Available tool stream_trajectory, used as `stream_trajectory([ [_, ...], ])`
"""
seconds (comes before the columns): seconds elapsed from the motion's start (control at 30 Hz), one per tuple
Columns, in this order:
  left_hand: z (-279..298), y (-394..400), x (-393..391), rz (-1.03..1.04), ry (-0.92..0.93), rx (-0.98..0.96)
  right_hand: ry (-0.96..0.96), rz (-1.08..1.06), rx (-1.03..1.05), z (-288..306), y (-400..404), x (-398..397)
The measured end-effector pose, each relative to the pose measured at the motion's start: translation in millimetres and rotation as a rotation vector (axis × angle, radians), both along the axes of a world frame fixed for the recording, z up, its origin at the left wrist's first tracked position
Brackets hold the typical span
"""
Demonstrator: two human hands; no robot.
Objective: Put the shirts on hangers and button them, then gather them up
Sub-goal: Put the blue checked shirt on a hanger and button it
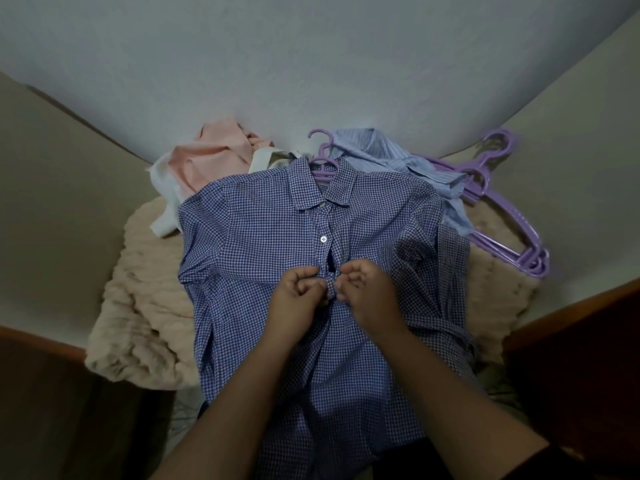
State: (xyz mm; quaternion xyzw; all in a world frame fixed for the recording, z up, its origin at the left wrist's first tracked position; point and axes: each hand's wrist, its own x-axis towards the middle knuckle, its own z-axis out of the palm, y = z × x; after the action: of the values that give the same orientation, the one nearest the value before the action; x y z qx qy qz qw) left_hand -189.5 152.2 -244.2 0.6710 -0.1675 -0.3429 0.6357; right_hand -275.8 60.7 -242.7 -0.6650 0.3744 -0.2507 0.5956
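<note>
Both hands, left hand and right hand, pinch checked shirt placket.

Beige furry blanket, checked shirt, pink shirt, purple hangers

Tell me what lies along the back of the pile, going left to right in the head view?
Pink shirt → purple hanger hook of the checked shirt → striped pale blue shirt → stack of spare purple hangers.
</note>
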Motion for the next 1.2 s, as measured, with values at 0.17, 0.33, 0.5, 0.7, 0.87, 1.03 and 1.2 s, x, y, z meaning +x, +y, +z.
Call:
stream_trajectory([
  [0.17,3.6,-2.9,1.7,-0.033,-0.013,-0.016,0.008,0.024,-0.096,2.0,0.8,1.0],
  [0.33,1.4,-7.2,4.2,-0.032,-0.096,0.035,-0.042,-0.016,0.05,7.3,-2.1,1.7],
  [0.5,0.8,-10.2,6.5,-0.035,-0.124,0.056,-0.036,-0.066,0.035,7.7,-4.5,2.6],
  [0.7,8.0,-16.4,15.4,-0.041,0.07,-0.004,-0.042,-0.035,0.0,14.3,-15.2,5.2],
  [0.87,11.1,-28.7,32.6,-0.046,-0.138,0.07,-0.112,-0.022,0.102,31.0,-37.7,22.0],
  [1.03,23.8,-60.7,60.2,-0.047,-0.206,0.021,-0.238,-0.096,0.275,61.3,-75.5,55.3],
  [1.2,18.4,-75.9,65.5,-0.045,-0.289,0.102,-0.169,-0.134,0.391,53.7,-94.5,64.6],
])
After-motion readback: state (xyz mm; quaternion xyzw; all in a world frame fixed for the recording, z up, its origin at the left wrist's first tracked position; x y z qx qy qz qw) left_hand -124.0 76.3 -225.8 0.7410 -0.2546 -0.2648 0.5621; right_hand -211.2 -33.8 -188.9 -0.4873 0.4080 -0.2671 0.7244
